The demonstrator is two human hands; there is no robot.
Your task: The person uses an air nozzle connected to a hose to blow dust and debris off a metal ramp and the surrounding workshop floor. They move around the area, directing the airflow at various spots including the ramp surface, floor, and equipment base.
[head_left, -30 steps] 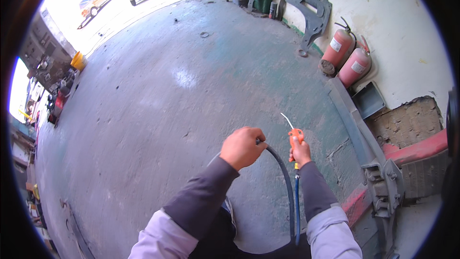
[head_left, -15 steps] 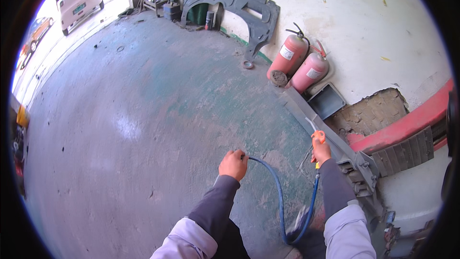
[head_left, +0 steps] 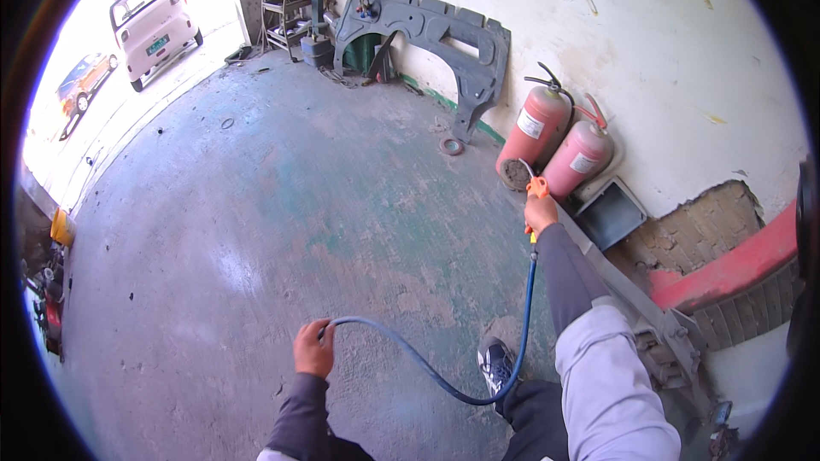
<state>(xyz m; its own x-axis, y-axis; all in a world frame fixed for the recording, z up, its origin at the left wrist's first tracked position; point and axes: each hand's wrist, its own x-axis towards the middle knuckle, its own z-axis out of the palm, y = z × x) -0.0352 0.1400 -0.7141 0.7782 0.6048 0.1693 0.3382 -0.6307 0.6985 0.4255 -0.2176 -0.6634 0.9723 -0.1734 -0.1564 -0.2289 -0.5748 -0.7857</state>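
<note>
the right hand (head_left: 541,215) grips the orange blow gun (head_left: 538,186); the left hand (head_left: 313,350) pinches the blue hose (head_left: 530,299), likely to manage slack.

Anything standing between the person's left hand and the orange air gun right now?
Nothing visible blocks the space between the left hand and the orange air gun, which the right hand grips. Only the blue hose spans it, its loop crossing in front of a dark shoe; whether they touch is unclear.
</note>
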